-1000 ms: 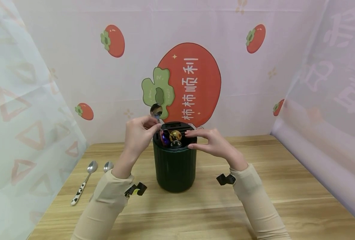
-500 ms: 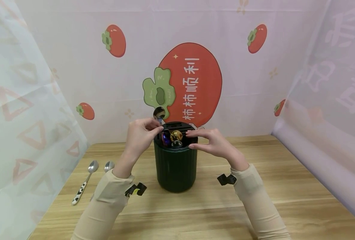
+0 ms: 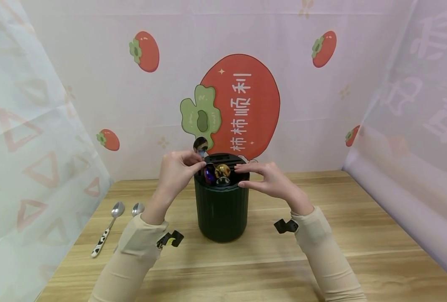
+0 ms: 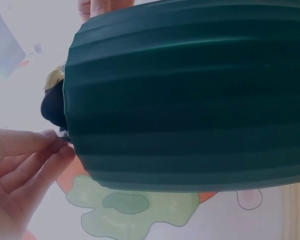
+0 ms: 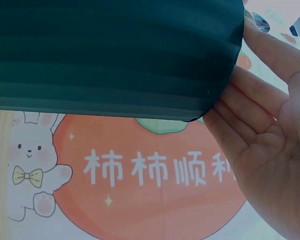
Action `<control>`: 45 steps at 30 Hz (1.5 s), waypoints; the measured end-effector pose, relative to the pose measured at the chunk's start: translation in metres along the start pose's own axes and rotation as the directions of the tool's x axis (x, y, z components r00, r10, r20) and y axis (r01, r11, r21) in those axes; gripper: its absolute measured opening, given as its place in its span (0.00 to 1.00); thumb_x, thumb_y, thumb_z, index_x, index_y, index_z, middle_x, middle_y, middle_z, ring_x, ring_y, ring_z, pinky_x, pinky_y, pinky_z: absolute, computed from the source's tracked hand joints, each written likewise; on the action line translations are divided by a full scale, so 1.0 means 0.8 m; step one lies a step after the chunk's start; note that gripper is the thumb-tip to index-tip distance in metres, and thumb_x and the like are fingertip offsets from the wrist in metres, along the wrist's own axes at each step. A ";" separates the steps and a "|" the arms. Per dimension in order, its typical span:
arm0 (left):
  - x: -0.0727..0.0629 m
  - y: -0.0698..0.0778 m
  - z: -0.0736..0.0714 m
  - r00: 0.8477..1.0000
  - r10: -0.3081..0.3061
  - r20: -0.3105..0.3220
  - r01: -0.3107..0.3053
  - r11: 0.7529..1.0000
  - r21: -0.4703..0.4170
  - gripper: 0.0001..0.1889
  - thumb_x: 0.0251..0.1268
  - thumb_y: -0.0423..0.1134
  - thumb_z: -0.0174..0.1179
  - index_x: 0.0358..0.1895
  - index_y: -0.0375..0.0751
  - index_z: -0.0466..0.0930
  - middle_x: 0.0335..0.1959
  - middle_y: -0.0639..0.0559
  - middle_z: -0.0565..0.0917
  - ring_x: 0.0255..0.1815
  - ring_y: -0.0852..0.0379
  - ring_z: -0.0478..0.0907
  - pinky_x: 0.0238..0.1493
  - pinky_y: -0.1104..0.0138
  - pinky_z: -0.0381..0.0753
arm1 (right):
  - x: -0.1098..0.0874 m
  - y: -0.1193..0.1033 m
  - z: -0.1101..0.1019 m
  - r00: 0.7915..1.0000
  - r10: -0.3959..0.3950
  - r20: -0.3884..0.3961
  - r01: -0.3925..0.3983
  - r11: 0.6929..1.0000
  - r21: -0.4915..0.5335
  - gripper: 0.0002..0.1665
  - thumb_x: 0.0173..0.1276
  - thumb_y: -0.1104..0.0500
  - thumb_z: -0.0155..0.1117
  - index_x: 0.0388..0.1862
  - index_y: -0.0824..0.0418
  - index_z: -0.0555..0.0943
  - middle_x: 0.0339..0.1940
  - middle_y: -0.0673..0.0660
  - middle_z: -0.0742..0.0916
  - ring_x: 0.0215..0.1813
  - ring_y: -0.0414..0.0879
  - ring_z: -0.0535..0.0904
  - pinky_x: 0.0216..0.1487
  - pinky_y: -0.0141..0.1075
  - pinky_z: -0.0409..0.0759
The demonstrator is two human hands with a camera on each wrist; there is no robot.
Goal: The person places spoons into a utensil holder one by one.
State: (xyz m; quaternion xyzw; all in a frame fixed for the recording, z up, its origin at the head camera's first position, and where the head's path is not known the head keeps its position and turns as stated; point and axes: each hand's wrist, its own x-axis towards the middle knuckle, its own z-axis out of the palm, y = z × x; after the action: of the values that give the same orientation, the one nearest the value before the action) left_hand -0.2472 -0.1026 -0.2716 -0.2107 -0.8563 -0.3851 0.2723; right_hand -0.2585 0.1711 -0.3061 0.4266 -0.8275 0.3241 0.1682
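Note:
A dark green ribbed utensil holder (image 3: 222, 216) with a black slotted top stands upright on the table. At its left rim my left hand (image 3: 176, 170) pinches a shiny spoon (image 3: 200, 144) between thumb and fingers, the bowl upward and the handle hidden behind the fingers and rim. In the left wrist view those fingertips are right at the rim. Inside the opening show a gold spoon (image 3: 222, 170), a purple-blue spoon (image 3: 209, 174) and a dark shiny spoon bowl (image 3: 223, 181). My right hand (image 3: 266, 178) touches the right rim, its fingers nearly straight and spread from the thumb.
To the left on the wooden table (image 3: 321, 251) lies a spoon with a black-and-white patterned handle (image 3: 101, 241). Beside it another spoon (image 3: 137, 208) is partly covered by my left sleeve. A white printed cloth (image 3: 302, 105) hangs behind and along both sides.
My left hand has lowered slightly with the spoon, whose bowl now stands a little closer to the holder's top. The right hand stays at the right rim.

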 end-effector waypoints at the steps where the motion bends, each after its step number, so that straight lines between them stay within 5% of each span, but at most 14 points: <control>1: 0.000 -0.001 0.000 1.000 -0.003 0.003 0.003 1.000 -0.001 0.04 0.55 0.38 0.69 0.27 0.42 0.87 0.24 0.51 0.87 0.25 0.58 0.83 0.30 0.63 0.82 | 0.000 0.000 0.000 1.000 0.002 0.000 -0.002 1.000 -0.002 0.22 0.60 0.53 0.70 0.53 0.56 0.82 0.57 0.52 0.83 0.62 0.45 0.77 0.62 0.46 0.74; 18: -0.013 -0.028 -0.013 0.996 -0.083 0.043 0.083 0.996 0.011 0.04 0.59 0.31 0.63 0.37 0.38 0.84 0.33 0.44 0.87 0.35 0.51 0.84 0.39 0.59 0.84 | -0.001 0.003 0.000 1.000 0.003 -0.001 -0.003 1.000 -0.015 0.22 0.59 0.53 0.70 0.54 0.55 0.82 0.57 0.51 0.83 0.61 0.44 0.78 0.61 0.45 0.75; 45: -0.061 -0.125 -0.020 0.982 -0.169 -0.082 0.180 0.971 0.155 0.03 0.57 0.33 0.64 0.32 0.37 0.83 0.27 0.45 0.84 0.28 0.53 0.79 0.30 0.67 0.76 | 0.001 0.002 -0.001 1.000 0.002 -0.001 -0.002 1.000 0.001 0.22 0.59 0.54 0.71 0.53 0.57 0.83 0.57 0.52 0.83 0.62 0.45 0.77 0.62 0.45 0.74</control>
State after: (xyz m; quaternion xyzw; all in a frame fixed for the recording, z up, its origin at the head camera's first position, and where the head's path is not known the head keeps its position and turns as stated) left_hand -0.2620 -0.1836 -0.3477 -0.0985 -0.8900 -0.3438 0.2827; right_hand -0.2601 0.1723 -0.3057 0.4255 -0.8276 0.3251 0.1681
